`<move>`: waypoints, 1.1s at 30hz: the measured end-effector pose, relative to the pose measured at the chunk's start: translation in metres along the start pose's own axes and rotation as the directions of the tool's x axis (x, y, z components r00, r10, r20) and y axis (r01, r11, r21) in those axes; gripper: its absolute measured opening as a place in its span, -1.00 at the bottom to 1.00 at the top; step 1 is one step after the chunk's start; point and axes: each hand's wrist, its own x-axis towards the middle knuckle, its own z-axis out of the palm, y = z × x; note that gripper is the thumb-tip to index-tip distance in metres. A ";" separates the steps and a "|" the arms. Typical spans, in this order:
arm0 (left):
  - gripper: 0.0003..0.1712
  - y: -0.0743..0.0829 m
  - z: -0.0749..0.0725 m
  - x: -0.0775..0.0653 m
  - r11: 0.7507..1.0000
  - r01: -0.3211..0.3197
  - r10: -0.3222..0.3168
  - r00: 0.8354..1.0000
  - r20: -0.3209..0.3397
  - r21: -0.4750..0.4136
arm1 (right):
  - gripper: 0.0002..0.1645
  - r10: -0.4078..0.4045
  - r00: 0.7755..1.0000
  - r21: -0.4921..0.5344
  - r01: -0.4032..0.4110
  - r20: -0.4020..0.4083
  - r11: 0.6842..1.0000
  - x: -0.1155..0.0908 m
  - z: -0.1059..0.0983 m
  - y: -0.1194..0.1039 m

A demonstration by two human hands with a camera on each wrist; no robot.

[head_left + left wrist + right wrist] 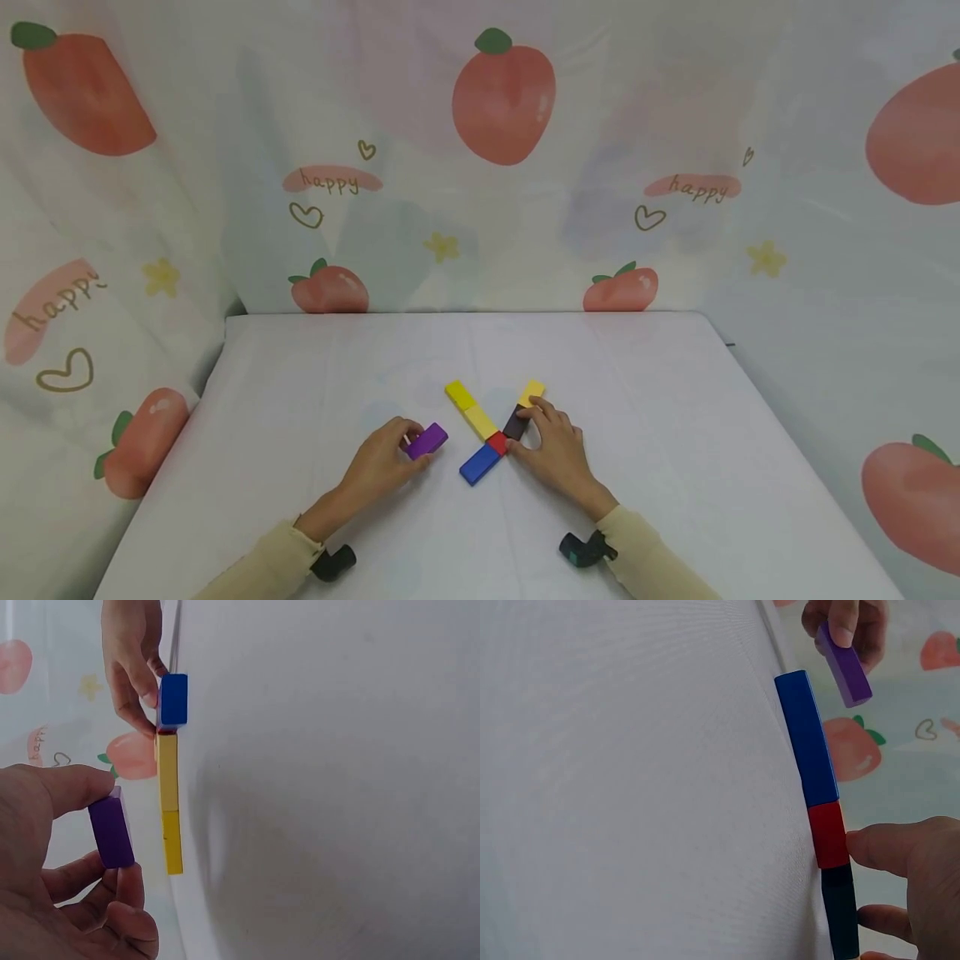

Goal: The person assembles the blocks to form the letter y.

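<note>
Pinched between thumb and fingers, a purple block is held by my left hand to the left of a cross of flat blocks. At the cross's middle is a red block. A blue block runs toward the near left, a black block toward the far right with a pale yellow block beyond it. Another pale yellow block and a bright yellow block form the far-left arm. My right hand touches the red block with its thumb and the black block with its fingers.
A white cloth covers the table, whose far edge meets a curtain printed with fruit. Another curtain hangs at the left side. Dark wrist-worn devices sit by both cream sleeves.
</note>
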 end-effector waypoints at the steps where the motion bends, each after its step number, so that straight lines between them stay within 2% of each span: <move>1: -0.57 0.001 0.001 -0.001 1.000 0.003 -0.003 1.000 0.006 0.003 | -0.44 0.002 1.000 -0.001 -0.002 0.002 1.000 0.000 -0.001 0.000; 12: -0.58 0.008 0.004 -0.010 0.999 -0.021 0.019 0.999 0.049 0.028 | -0.45 0.004 1.000 0.000 -0.004 0.003 1.000 0.000 0.001 0.002; 26: -0.59 0.013 0.008 -0.017 0.999 -0.043 0.042 0.995 0.091 0.019 | -0.44 0.004 1.000 -0.010 -0.004 0.003 1.000 0.001 -0.001 0.001; 33: -0.58 0.014 0.012 -0.021 0.999 -0.036 0.032 0.989 0.143 0.024 | -0.43 0.008 1.000 -0.008 -0.008 0.017 1.000 0.001 -0.001 0.001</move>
